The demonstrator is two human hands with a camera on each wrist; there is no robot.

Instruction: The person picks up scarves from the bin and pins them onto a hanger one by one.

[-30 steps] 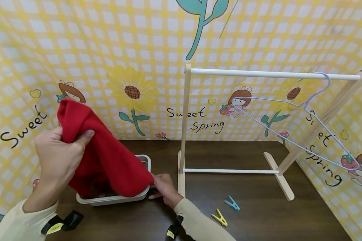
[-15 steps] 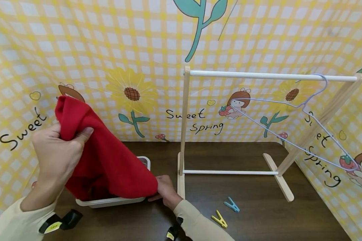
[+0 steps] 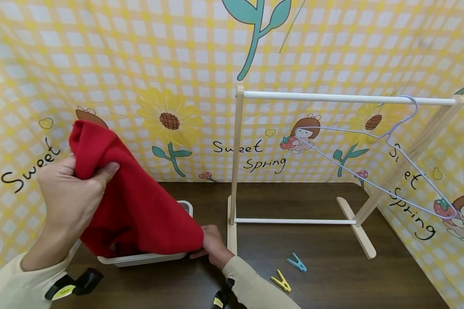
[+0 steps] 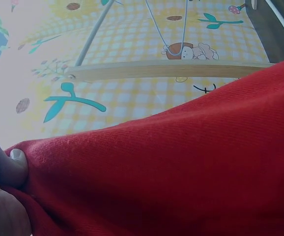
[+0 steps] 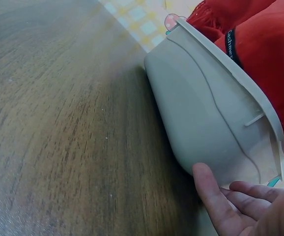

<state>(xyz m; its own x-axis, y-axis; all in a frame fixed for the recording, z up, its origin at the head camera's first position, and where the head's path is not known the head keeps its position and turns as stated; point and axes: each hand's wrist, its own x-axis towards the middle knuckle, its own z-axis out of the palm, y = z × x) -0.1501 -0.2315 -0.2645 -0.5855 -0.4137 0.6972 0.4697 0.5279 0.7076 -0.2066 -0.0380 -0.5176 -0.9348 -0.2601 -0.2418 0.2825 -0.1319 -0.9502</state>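
A red scarf [image 3: 151,214] rises out of a whitish plastic basin [image 3: 151,259], and part of it drapes over the basin's right end. My left hand [image 3: 71,199] holds the scarf's raised end bunched up, thumb in front. In the left wrist view the scarf [image 4: 171,172] stretches away from the thumb. My right hand [image 3: 214,244] is at the basin's right end. Seen from the right wrist, the hand [image 5: 245,206] grips the basin [image 5: 201,103] there, one finger at the rim and others against the outer wall. Fringe and a black label show on the scarf [image 5: 265,49].
Right of the basin stands a wooden rack [image 3: 237,163] with white rods. A lilac hanger [image 3: 386,135] hangs from its top rod. A blue clothespin [image 3: 297,262] and a yellow clothespin [image 3: 281,281] lie on the brown table [image 3: 332,279]. Patterned cloth surrounds the table.
My left hand has moved slightly left and up with the scarf. The scarf's lower right part has slid further over the basin's end, toward my right hand, which has stayed nearly still.
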